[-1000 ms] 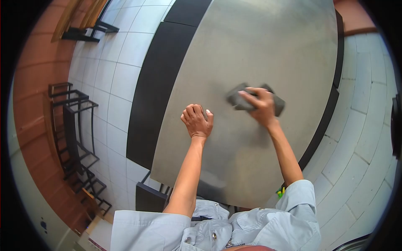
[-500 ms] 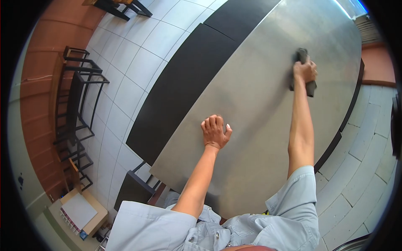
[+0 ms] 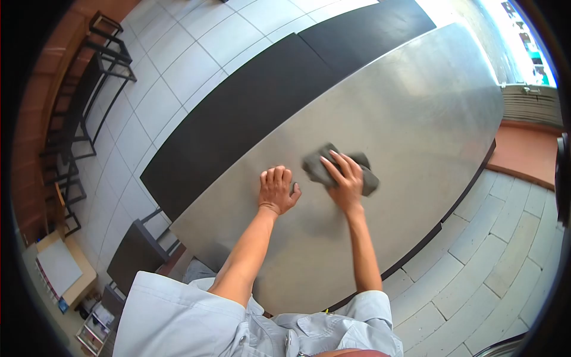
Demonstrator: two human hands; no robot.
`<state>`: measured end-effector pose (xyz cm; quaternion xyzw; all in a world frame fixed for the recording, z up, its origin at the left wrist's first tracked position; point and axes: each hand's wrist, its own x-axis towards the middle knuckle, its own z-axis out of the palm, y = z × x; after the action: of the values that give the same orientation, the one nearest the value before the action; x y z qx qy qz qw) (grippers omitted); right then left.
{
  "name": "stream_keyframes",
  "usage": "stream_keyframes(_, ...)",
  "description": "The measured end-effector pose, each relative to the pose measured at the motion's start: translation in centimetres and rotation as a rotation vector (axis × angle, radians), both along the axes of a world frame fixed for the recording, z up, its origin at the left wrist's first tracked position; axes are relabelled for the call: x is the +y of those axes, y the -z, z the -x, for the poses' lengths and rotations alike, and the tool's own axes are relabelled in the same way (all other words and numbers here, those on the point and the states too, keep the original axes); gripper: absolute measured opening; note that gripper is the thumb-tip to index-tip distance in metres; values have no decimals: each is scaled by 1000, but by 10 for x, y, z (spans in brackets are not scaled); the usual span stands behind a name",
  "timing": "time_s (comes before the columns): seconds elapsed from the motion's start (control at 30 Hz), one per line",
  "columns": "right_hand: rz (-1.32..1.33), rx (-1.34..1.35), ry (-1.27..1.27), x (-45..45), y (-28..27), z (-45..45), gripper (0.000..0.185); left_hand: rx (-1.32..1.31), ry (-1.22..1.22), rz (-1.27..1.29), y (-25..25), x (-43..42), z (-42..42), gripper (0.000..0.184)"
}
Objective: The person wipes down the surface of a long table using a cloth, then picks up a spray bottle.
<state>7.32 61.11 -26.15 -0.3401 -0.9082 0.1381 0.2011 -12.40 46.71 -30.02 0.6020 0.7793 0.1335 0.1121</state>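
Observation:
A dark grey cloth point(image 3: 319, 169) lies bunched on the metal tabletop point(image 3: 410, 119), pressed there by my right hand point(image 3: 347, 181), whose fingers rest over it. Part of the cloth sticks out to the right of the hand. To the left, my left hand point(image 3: 277, 189) leans on the same metal surface with its fingers curled under and the thumb out to the side. What lies beneath its palm, if anything, is hidden.
Black bench-like panels point(image 3: 238, 113) run along the table's far left side. A dark chair point(image 3: 137, 256) stands near the lower left edge. Black metal frames point(image 3: 89, 95) line the left wall. A desk with papers point(image 3: 59, 268) is at the lower left.
My right hand first reached farther up the table, then came back toward my left hand with the cloth. The view has turned, and my left hand remains on the tabletop.

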Motion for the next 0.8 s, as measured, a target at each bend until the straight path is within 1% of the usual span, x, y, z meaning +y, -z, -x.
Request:
stream_keyframes(0.03,-40,-18,-9,3,7,-29,77,9,-8,9,2,-1,3,34)
stream_keyframes(0.1,-164,-98,16,22,16,-84,66,24,-3,26,4,-2,1,34)
stream_keyframes(0.17,-228,-205,144,65,12,-121,69,48,4,30,4,-3,1,34)
stream_keyframes(0.23,-277,-283,379,125,20,-137,70,49,6,27,3,-2,1,34)
stream_keyframes(0.3,-253,-267,611,190,35,-133,70,72,11,61,3,-2,-1,36)
stream_keyframes(0.37,-100,-309,922,240,39,-91,66,93,11,71,4,-3,2,37)
stream_keyframes(0.43,-127,-343,1055,274,47,-41,65,103,18,54,4,-3,1,36)
stream_keyframes(0.5,-160,-321,915,296,52,-1,67,90,21,86,1,-1,1,36)
stream_keyframes(0.57,-240,-260,753,292,53,46,67,76,20,94,0,-3,-1,36)
stream_keyframes(0.6,-161,-216,683,282,46,73,66,69,17,79,0,-2,0,36)
stream_keyframes(0.63,-219,-47,507,256,31,96,54,58,15,64,1,-1,-1,36)
stream_keyframes(0.67,-178,88,358,235,28,115,50,68,17,54,1,-1,-3,36)
stream_keyframes(0.7,-111,257,178,210,31,126,52,78,17,44,2,-1,-3,36)
stream_keyframes(0.77,-26,244,-63,137,13,130,62,105,20,7,3,-2,-1,36)
stream_keyframes(0.8,10,253,-69,100,14,123,67,116,21,-22,5,-1,-1,36)
